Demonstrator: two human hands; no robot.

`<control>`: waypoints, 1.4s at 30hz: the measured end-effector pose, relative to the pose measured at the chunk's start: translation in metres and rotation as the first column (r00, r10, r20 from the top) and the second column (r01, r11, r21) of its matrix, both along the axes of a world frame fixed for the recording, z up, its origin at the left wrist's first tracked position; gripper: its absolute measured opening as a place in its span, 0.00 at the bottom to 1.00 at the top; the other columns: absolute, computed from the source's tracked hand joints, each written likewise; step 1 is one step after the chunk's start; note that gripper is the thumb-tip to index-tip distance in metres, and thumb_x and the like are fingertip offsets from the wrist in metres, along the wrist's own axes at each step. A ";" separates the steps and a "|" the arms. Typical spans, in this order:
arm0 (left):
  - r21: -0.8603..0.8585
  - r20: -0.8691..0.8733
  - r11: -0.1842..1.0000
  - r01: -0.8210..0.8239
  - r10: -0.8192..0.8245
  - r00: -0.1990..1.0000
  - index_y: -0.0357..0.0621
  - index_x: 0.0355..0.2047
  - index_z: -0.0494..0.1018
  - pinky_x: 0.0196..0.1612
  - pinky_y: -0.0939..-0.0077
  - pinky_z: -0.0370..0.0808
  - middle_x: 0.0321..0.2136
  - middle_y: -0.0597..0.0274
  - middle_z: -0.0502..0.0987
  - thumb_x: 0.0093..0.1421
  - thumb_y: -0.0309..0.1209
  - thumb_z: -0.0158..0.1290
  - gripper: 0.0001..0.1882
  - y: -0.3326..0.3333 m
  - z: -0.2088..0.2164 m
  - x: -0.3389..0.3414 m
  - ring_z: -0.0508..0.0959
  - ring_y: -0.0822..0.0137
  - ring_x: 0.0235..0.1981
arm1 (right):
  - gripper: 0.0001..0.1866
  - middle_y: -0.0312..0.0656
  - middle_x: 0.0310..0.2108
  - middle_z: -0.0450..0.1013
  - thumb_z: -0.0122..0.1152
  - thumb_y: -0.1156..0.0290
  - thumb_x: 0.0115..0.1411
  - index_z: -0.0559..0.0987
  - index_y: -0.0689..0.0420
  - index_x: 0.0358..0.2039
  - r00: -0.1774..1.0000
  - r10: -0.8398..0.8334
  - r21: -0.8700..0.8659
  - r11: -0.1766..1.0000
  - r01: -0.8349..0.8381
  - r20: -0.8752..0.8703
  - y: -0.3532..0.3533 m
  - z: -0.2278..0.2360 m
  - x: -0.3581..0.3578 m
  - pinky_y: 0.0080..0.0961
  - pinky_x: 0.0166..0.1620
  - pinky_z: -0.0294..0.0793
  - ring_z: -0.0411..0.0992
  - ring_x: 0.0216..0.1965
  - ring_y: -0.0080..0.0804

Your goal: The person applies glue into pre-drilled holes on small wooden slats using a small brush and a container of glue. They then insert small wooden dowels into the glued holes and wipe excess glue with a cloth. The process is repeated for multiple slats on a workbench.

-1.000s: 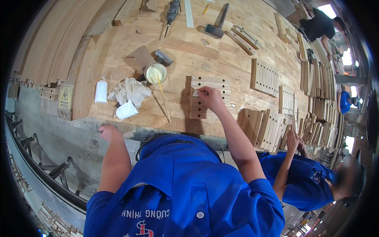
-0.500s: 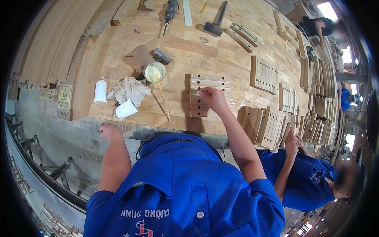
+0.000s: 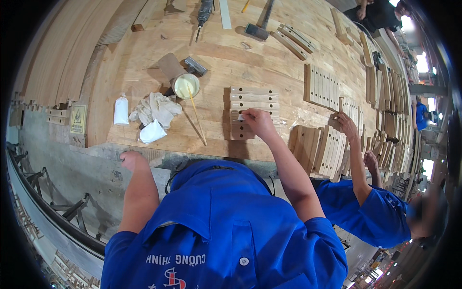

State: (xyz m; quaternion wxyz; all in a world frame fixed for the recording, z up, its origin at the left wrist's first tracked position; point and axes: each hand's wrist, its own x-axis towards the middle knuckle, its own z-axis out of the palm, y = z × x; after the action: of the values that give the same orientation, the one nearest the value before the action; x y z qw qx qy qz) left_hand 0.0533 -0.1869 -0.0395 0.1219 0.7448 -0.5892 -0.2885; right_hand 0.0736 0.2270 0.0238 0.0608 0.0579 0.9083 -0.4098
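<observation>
My right hand point(image 3: 260, 123) is closed in a pinch over a row of drilled wooden slats point(image 3: 240, 104) laid side by side on the bench. A small white piece point(image 3: 241, 117), perhaps paper or cloth, shows at the fingertips, against the slats. Dark round holes run along both ends of the slats; my hand covers part of the near ones. My left hand point(image 3: 132, 160) is at the bench's front edge, its fingers too hidden to read. Left of the slats stands a cup of pale cream liquid point(image 3: 186, 86) with a thin wooden stick point(image 3: 197, 118) leaning out of it.
A crumpled cloth point(image 3: 155, 110), a white bottle point(image 3: 121, 111) and a metal block point(image 3: 195, 66) lie at left. A power driver point(image 3: 204, 14) and a hammer point(image 3: 257, 32) lie farther back. More slat stacks point(image 3: 321, 86) stand at right, where a co-worker's hand point(image 3: 346, 125) reaches in.
My right hand has stayed over the slats, moving slightly with the small white piece. The co-worker's hand has moved up onto the slat stacks. My left hand looks unmoved.
</observation>
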 end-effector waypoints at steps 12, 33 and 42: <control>0.020 0.007 1.000 -0.023 0.022 1.000 0.32 0.40 0.70 0.42 0.51 0.71 0.38 0.42 0.75 0.59 0.45 0.31 0.28 0.000 0.000 -0.002 0.76 0.45 0.38 | 0.10 0.43 0.23 0.74 0.59 0.68 0.56 0.79 0.61 0.36 0.980 0.001 -0.113 0.993 0.022 0.199 -0.010 0.008 0.015 0.21 0.31 0.70 0.71 0.25 0.23; 0.001 -0.003 0.998 -0.066 0.066 0.998 0.33 0.37 0.74 0.41 0.52 0.73 0.38 0.44 0.76 0.56 0.44 0.33 0.27 -0.006 -0.007 -0.001 0.76 0.45 0.38 | 0.08 0.45 0.24 0.75 0.59 0.71 0.55 0.79 0.60 0.34 0.983 0.061 -0.119 0.992 -0.041 0.173 -0.012 0.008 0.036 0.25 0.31 0.71 0.73 0.25 0.30; 0.006 0.003 0.998 -0.059 0.059 0.998 0.32 0.39 0.71 0.41 0.51 0.72 0.38 0.42 0.75 0.57 0.45 0.32 0.28 0.000 -0.003 -0.004 0.76 0.45 0.38 | 0.08 0.48 0.29 0.75 0.57 0.72 0.53 0.79 0.60 0.32 0.992 0.124 0.031 0.992 -0.125 0.025 -0.004 0.005 0.042 0.32 0.33 0.72 0.74 0.28 0.43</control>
State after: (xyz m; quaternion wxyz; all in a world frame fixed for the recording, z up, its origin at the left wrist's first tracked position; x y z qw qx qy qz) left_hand 0.0491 -0.1870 -0.0420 0.1272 0.7627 -0.5662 -0.2854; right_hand 0.1152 0.2234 0.0291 0.0959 0.0067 0.9158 -0.3899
